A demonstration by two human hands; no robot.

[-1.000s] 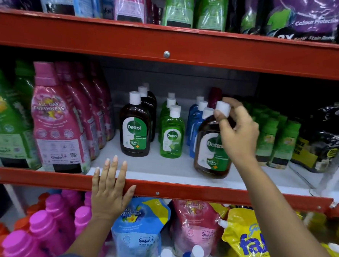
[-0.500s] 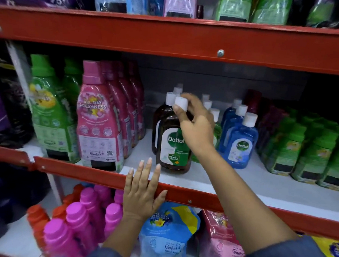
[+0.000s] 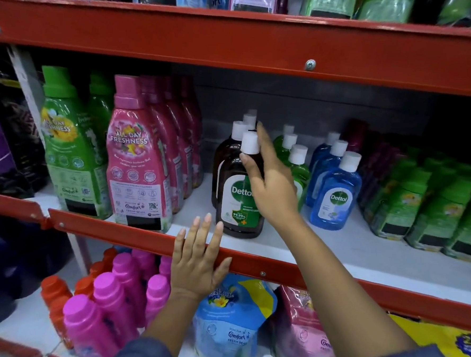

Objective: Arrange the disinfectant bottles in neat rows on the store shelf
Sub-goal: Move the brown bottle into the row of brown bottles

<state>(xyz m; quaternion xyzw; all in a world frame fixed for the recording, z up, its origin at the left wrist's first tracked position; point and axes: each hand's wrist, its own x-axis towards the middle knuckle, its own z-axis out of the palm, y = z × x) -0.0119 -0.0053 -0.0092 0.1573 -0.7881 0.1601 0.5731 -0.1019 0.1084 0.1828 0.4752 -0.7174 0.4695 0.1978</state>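
Here the right hand [image 3: 272,189] is at the front brown disinfectant bottle [image 3: 240,195], thumb on its shoulder just under the white cap [image 3: 250,142], fingers spread and running up past the neck; whether it grips or is letting go, I cannot tell, since the palm hides the contact. The bottle stands upright on the white shelf [image 3: 334,256], just behind the red rail [image 3: 142,236], heading a file of brown bottles reaching back from the grip. To the outer side of the hand stand a green row [image 3: 296,157] and a blue row [image 3: 335,190], each in file. The left hand [image 3: 196,264] lies flat and open on the rail, below the grip, holding nothing. Judgement: three rows look formed; left, probably, is squaring the fronts, as the brown bottle sits nearer the rail than the blue.
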